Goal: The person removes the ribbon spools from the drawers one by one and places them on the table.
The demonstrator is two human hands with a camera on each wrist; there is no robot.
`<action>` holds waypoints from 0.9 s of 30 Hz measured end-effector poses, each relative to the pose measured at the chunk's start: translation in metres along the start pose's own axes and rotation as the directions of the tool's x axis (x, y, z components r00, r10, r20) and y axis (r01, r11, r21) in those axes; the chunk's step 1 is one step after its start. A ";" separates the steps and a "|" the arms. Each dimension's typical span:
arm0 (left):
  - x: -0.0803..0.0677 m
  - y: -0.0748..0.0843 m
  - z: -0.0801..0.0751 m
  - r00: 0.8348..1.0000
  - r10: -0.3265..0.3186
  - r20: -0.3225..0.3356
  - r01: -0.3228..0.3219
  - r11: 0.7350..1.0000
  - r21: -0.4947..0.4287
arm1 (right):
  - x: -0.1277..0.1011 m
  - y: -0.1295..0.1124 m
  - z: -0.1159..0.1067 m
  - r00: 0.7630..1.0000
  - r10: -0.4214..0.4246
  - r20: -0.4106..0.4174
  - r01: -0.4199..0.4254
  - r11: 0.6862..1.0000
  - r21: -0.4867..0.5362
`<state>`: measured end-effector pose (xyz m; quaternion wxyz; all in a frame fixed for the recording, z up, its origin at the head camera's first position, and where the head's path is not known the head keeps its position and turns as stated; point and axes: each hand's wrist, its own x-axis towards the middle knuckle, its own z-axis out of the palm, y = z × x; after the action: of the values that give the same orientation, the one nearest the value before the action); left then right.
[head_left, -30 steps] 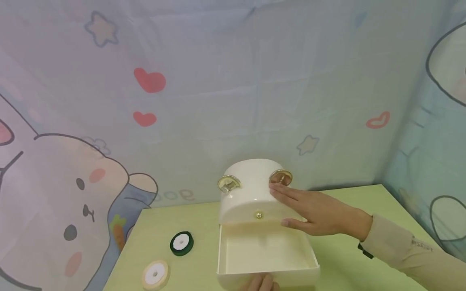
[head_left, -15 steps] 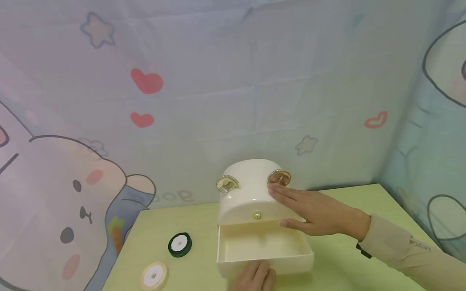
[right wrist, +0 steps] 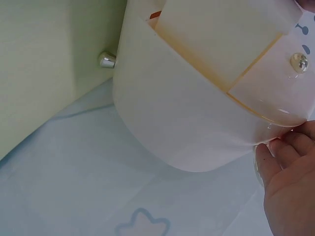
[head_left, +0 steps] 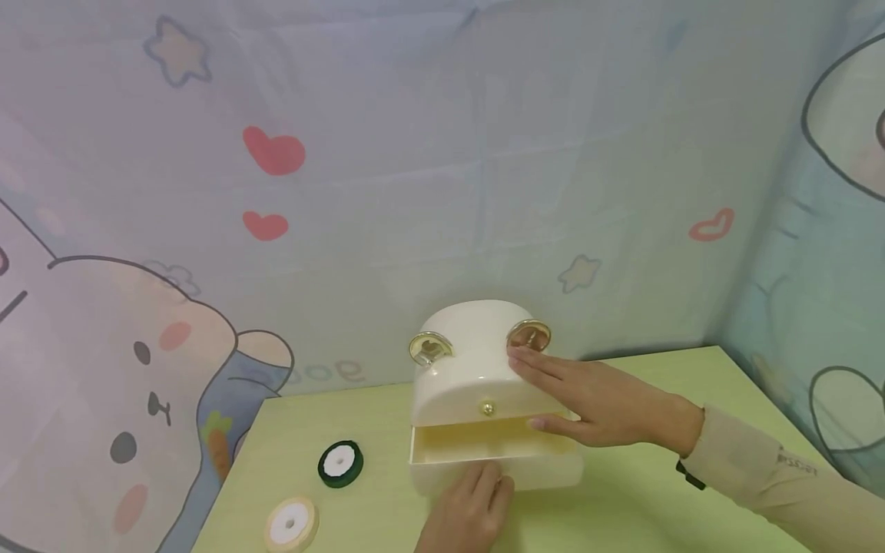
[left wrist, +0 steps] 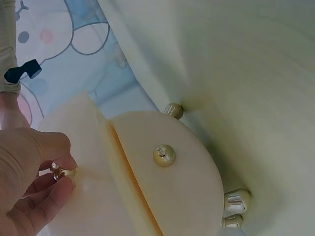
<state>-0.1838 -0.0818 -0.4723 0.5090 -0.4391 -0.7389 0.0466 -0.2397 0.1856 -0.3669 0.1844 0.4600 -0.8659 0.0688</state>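
A cream box (head_left: 470,361) with a rounded top and two gold ring ears stands on the green table (head_left: 657,491). Its bottom drawer (head_left: 498,461) sticks out a short way. My left hand (head_left: 470,507) is at the drawer front; in the left wrist view its thumb and finger pinch the small gold drawer knob (left wrist: 61,172). A second gold knob (left wrist: 164,155) sits on the panel above. My right hand (head_left: 588,399) lies flat, fingers straight, on the box's right side below the right ear; the right wrist view shows its fingertips (right wrist: 275,152) against the box's wall (right wrist: 187,118).
A dark green ribbon spool (head_left: 341,463) and a cream ribbon spool (head_left: 292,525) lie on the table left of the box. A cartoon-printed cloth (head_left: 346,192) hangs close behind and to the right. The table's left edge runs near the spools.
The drawer has slid back into the box, from well out to slightly out, with my left hand following it in. My right hand has stayed on the box.
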 end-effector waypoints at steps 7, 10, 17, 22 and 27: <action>0.004 -0.004 -0.001 0.993 -0.046 0.111 0.048 0.999 -0.018 | 0.000 0.000 0.000 1.000 0.001 0.012 -0.001 1.000 0.010; 0.005 -0.005 0.003 0.989 -0.064 0.132 0.068 0.997 -0.023 | 0.000 0.000 0.000 1.000 0.013 0.024 -0.013 1.000 0.013; 0.006 -0.012 0.014 0.977 -0.107 0.183 0.110 0.994 -0.002 | -0.001 0.000 0.000 1.000 0.004 0.014 -0.004 1.000 0.002; 0.008 -0.017 0.020 0.973 -0.129 0.189 0.131 0.991 0.005 | 0.000 0.001 0.000 1.000 -0.012 -0.001 0.012 1.000 -0.018; 0.009 -0.020 0.026 0.972 -0.141 0.190 0.139 0.990 0.022 | -0.001 0.000 0.000 1.000 0.000 0.010 0.000 1.000 -0.009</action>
<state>-0.2171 -0.0773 -0.4680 0.4395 -0.3773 -0.8133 0.0556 -0.2392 0.1865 -0.3676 0.1823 0.4596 -0.8670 0.0626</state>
